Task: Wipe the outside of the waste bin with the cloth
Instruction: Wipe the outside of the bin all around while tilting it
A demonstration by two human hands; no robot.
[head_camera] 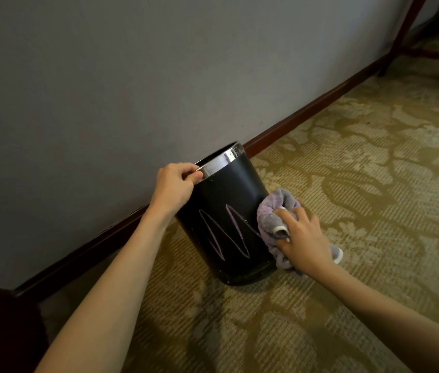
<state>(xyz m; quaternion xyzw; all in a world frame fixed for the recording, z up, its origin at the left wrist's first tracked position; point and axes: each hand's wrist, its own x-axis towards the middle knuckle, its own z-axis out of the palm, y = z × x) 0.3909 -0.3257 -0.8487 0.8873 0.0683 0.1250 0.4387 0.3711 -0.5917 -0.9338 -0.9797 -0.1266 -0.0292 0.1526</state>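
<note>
Item, nearest: two bare forearms reaching forward over a patterned olive carpet [361,162].

Right hand [304,238]: fingers spread and curled over a bunched grey-lilac cloth [272,211], gripping it and pressing it against the right flank of the bin; a loose end of the cloth trails below the wrist.

Waste bin [229,211]: black, cylindrical, with a polished metal band [221,162] round the mouth and pale zigzag lines on the side. It stands on the carpet beside the wall, long axis near upright but leaning, mouth pointing up and to the left towards the wall; whether the base sits flat is hard to judge.

Left hand [176,184]: fingers hooked over the near rim, thumb outside, clamped on the rim.

Beyond: grey wall [132,76], dark wooden skirting board [307,111], a wooden furniture leg [401,36] far right.
</note>
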